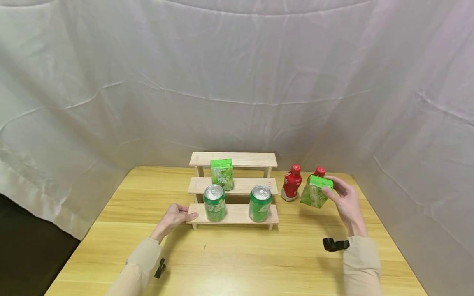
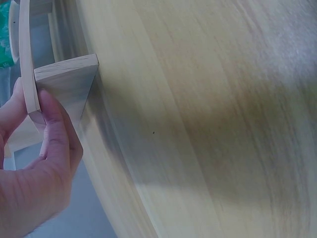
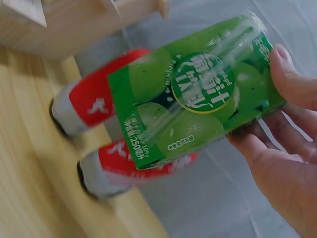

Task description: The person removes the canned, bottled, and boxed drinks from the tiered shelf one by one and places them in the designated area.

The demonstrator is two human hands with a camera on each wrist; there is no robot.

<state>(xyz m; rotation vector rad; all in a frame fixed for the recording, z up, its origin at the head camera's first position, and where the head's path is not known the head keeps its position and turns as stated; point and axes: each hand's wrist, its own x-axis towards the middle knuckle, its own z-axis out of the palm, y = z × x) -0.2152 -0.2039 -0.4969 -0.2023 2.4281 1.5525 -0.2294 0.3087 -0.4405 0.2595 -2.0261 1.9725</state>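
Note:
My left hand (image 1: 175, 217) pinches the left end of the lowest step of a three-tier wooden shelf (image 1: 237, 214), thumb on top and fingers beneath in the left wrist view. At the right, my right hand (image 1: 348, 202) holds a green juice box (image 1: 314, 193) by its upper end, tilted; in the right wrist view a clear straw shows along its front. Behind that box stand two red bottles (image 1: 291, 183), one partly hidden by it. Another green juice box (image 1: 222, 174) stands on the middle step, toward the left.
Two green soda cans stand upright on the lowest step, a left can (image 1: 214, 203) and a right can (image 1: 260, 204). The top step (image 1: 252, 158) bears nothing. Under everything is a wooden table (image 1: 237, 263), with a pale curtain (image 1: 237, 111) behind and at the sides.

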